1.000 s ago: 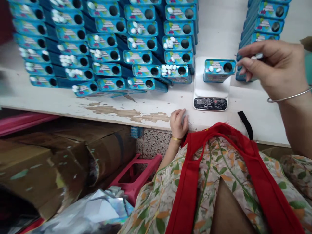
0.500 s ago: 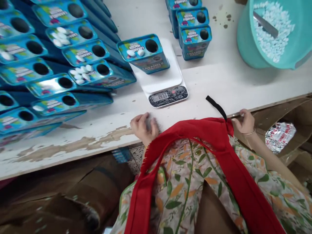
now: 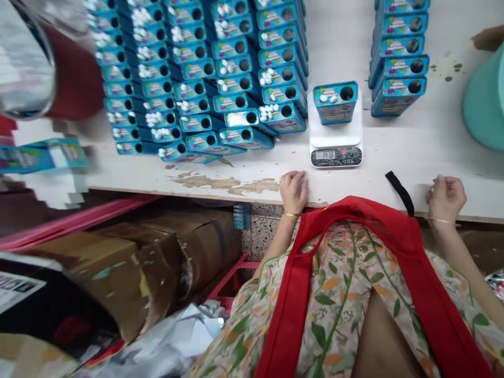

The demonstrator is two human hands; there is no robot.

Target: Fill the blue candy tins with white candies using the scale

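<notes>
My left hand [image 3: 293, 192] rests at the table's front edge, fingers curled, with nothing visible in it. My right hand [image 3: 447, 198] is closed at the same edge, farther right; whatever its fingers may hold is hidden. Between them a black strap [image 3: 400, 192] lies on the table by my red apron [image 3: 354, 207]. Beyond my left hand stands a white kitchen scale [image 3: 335, 140] with its display lit. On it is an upright blue candy tin [image 3: 335, 111] with a round dark hole and two white candies on top. Neither hand touches the tin or scale.
Rows of blue tins [image 3: 282, 116], many topped with white candies, fill the table's left. Another column of tins [image 3: 399, 100] stands right of the scale. A turquoise tub [image 3: 486, 105] is at far right, a large red container [image 3: 74, 73] at far left. Cardboard boxes [image 3: 157, 257] sit below.
The view has swung left, bringing in more tin rows and the red container. My right hand has moved off the apron's edge and its fingers have curled. The tin stays on the scale.
</notes>
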